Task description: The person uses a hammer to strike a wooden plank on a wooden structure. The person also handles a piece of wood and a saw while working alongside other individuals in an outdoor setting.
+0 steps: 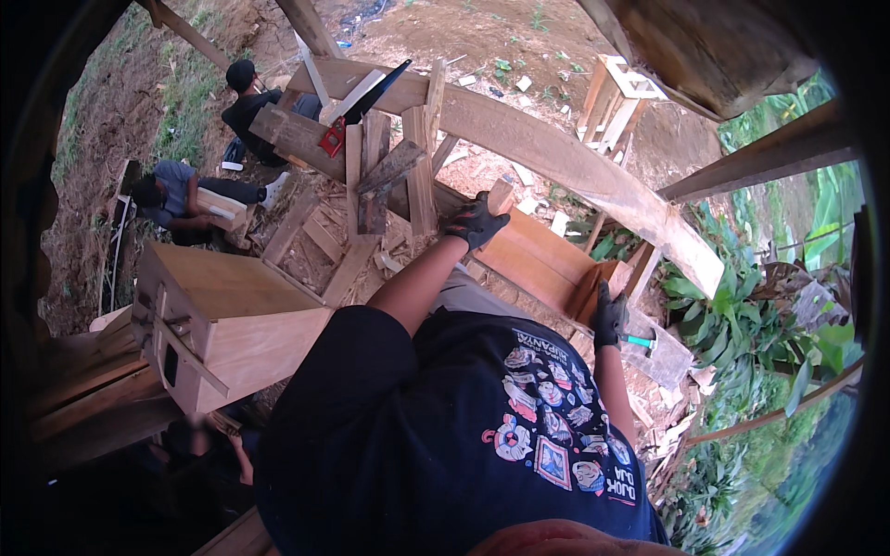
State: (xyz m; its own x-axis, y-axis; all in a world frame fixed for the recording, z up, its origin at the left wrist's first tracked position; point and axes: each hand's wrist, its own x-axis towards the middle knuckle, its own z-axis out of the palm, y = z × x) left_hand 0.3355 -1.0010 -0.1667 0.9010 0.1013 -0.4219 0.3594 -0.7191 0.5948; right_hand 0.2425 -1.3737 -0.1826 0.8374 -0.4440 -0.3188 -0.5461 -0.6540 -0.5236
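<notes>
My left hand [476, 223], in a dark glove, is closed round a pale wooden block [501, 195] at the far left end of a smooth orange-brown board [540, 258]. The board lies lengthwise in front of me, slanting down to the right. At its other end my right hand [610, 320], also gloved, is closed against a reddish-brown wooden piece [586, 295]; its fingers are partly hidden. Right beside that hand a hammer [638, 341] with a green grip rests over a grey plank [669, 357].
A long thick beam [556, 153] runs beyond the board. Stacked offcuts and a red-handled saw [334, 137] stand to the left, near a large wooden box [250, 315]. Two people [176, 199] [255, 107] sit at far left; another person's arm [241, 454] shows lower left. Wood scraps litter the ground.
</notes>
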